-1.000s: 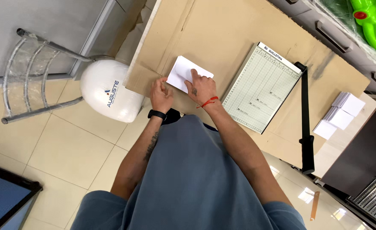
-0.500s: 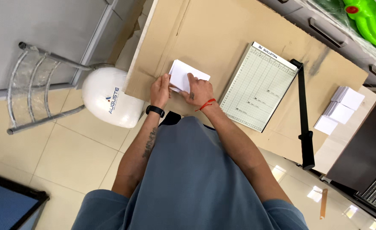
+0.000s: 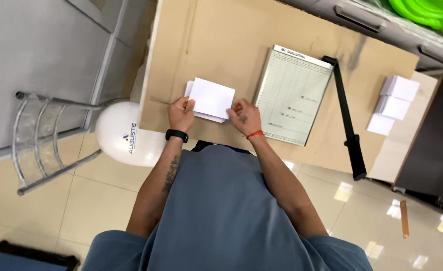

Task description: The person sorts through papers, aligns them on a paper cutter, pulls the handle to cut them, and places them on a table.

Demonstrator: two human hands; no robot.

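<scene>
Cardboard-covered table (image 3: 221,45) lies bare beyond our hands; a paper cutter (image 3: 294,93) sits just right. Our left hand (image 3: 181,113) and right hand (image 3: 245,116) pinch opposite edges of a white paper stack (image 3: 210,99) near the table's front edge.

Bright even overhead light, glare spots on glossy floor tiles (image 3: 343,191), soft shadows, perhaps slight edge distortion

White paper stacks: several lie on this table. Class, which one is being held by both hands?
The white paper stack left of the green-gridded paper cutter, gripped at both ends; the other stacks lie untouched at the far right.
</scene>
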